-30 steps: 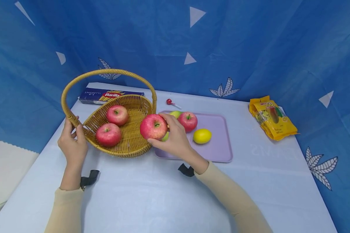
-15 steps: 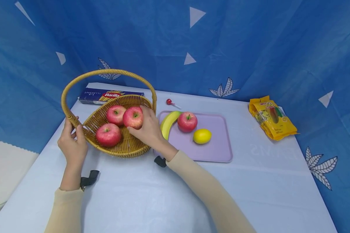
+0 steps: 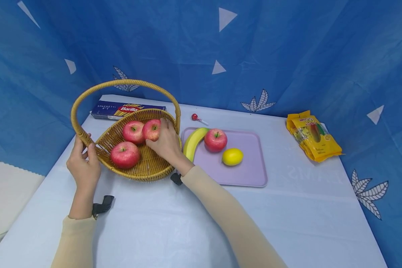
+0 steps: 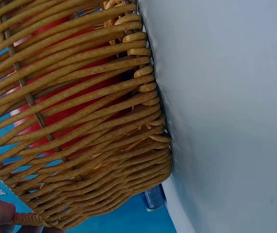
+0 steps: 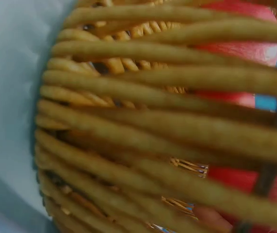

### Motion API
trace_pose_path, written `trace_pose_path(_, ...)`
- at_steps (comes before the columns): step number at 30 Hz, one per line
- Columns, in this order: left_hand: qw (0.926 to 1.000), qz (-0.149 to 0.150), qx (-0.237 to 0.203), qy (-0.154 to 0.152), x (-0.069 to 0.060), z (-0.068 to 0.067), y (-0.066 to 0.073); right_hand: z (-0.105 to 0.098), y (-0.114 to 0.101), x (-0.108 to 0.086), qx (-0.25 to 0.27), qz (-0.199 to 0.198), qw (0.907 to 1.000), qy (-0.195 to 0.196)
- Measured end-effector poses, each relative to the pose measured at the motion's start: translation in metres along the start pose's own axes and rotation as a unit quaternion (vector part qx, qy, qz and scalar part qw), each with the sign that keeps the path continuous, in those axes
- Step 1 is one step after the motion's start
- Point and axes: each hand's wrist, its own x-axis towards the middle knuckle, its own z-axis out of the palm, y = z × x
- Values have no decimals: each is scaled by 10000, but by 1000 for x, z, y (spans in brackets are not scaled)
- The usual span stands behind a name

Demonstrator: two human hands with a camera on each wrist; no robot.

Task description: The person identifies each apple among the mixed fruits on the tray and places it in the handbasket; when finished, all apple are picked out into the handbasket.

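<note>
At the left of the head view, my left hand (image 3: pixel 83 167) grips the base of the handle (image 3: pixel 124 82) of a wicker basket (image 3: pixel 152 163). My right hand (image 3: pixel 169 145) reaches inside the basket and holds a red apple (image 3: pixel 150 128) at the back right, its fingers covering the apple's right side. Beside it lies another apple (image 3: pixel 133 131), and a third apple (image 3: pixel 125 155) sits nearer the front. The left wrist view shows the woven wall (image 4: pixel 89 87) with red behind it. In the right wrist view, blurred weave (image 5: pixel 153 116) hides most of the right hand.
A lilac tray (image 3: pixel 244 176) right of the basket carries a banana (image 3: pixel 194 143), an apple (image 3: pixel 216 140) and a lemon (image 3: pixel 232 156). Behind are a spaghetti box (image 3: pixel 108 108) and a red lollipop (image 3: pixel 195 117). A yellow snack bag (image 3: pixel 313 136) lies at the far right.
My right hand has carried the apple leftward from above the tray's edge and lowered it into the basket beside the others. My left hand has stayed on the handle.
</note>
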Motion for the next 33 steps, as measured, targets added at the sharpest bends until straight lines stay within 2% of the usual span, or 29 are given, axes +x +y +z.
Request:
trace_pose_path(16,9999,117,-44,67,0,-1,2,11,-3,15,-272,482,9983,-186)
trace_pose_path(22,9999,100,-34,61,-1,-1,2,13,-3,18,-386,538,9975,-249)
trace_pose_path(27,9999,142,-67,69,0,-1,2,15,-1,19,-329,552,9973,-358)
trace_pose_path(33,9999,124,-54,58,0,0,1,18,1,20,-172,767,9953,-561)
